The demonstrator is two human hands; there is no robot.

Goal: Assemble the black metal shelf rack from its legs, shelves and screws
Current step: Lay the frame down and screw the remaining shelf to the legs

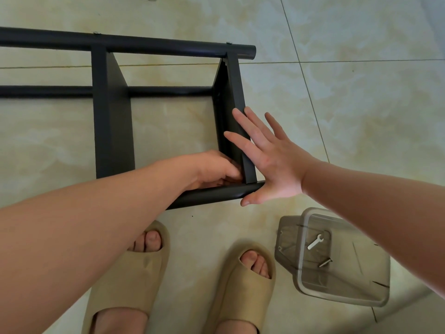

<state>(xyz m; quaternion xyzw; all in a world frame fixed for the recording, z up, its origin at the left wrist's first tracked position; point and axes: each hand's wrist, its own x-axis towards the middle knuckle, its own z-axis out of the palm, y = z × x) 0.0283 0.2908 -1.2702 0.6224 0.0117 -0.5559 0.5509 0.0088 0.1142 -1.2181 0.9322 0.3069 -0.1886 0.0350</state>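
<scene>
Tiled floor; right hand flat against shelf

Fingertips of the left hand hide behind the shelf; the legs run off left.

Left hand is curled into the corner where shelf meets near leg: tight there, metal on 2 sides. Left of the grip, an open bay runs to the 2nd shelf. Right hand lies flat against the shelf's outer face; beyond it, bare floor. Nearer than the grip, a bin and 2 slippers crowd the floor.
</scene>
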